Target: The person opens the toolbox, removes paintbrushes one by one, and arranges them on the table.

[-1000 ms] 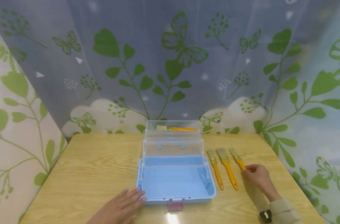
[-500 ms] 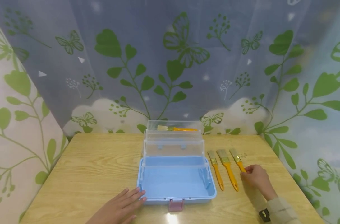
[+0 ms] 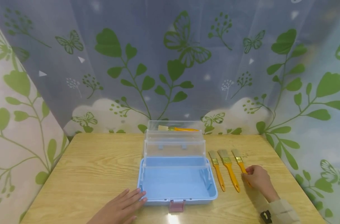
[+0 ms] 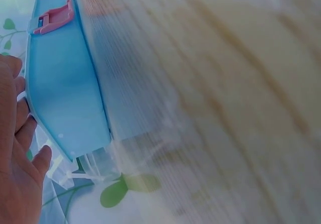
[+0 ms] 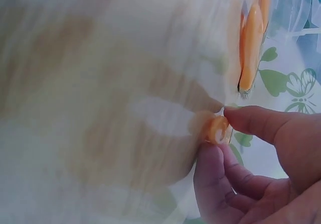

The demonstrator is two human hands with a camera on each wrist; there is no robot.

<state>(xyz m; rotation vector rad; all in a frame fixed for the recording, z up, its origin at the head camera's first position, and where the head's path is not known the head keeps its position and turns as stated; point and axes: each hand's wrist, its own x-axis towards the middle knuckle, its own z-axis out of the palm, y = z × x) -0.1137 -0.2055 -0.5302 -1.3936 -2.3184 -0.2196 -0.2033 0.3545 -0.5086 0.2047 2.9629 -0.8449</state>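
My right hand [image 3: 258,179] pinches the orange handle of the rightmost paintbrush [image 3: 239,159], which lies on the table with its bristles pointing away. In the right wrist view, thumb and fingers are on either side of the handle end [image 5: 218,129]. Left of it lie a wider paintbrush [image 3: 228,168] and a narrower paintbrush [image 3: 218,171], roughly side by side. My left hand [image 3: 121,205] rests with extended fingers at the front left corner of an open light blue toolbox [image 3: 176,183]. The left wrist view shows those fingers along the box's rim [image 4: 28,91].
Clear fold-out trays [image 3: 174,147] rise at the toolbox's back, and another paintbrush [image 3: 184,129] lies in the top one. A pink clasp [image 3: 176,206] hangs at the box's front. Patterned curtains [image 3: 147,77] surround the wooden table [image 3: 97,161] at the back and sides.
The rightmost paintbrush has turned slightly, nearer in line with the other two, and more of its handle shows past my right fingers. My left hand stays at the box corner.
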